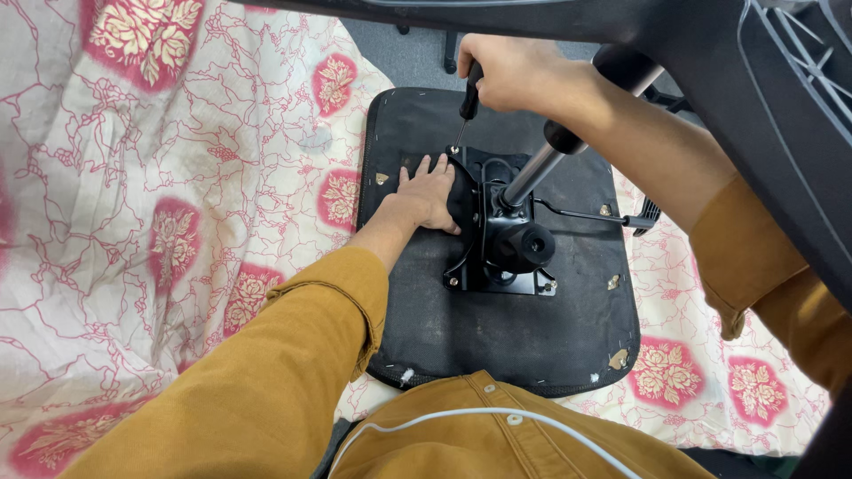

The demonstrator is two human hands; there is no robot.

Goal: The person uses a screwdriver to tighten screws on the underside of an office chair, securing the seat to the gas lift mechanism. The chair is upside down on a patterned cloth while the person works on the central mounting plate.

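Screwdriver (pixel 466 102) in rt hand (pixel 506 66), lt hand (pixel 426 197) flat on seat base (pixel 515 328).

**Count of what is in view**

One upturned black chair seat (pixel 497 337), one metal mounting plate (pixel 497 257), one gas cylinder (pixel 541 168), one side lever (pixel 590 215), one screwdriver (pixel 466 106). Two hands: the left hand (pixel 430 200), the right hand (pixel 501 71). One flowered cloth (pixel 177 177), one white cable (pixel 479 414).

No packages, labels, signs or screens show anywhere in this view.
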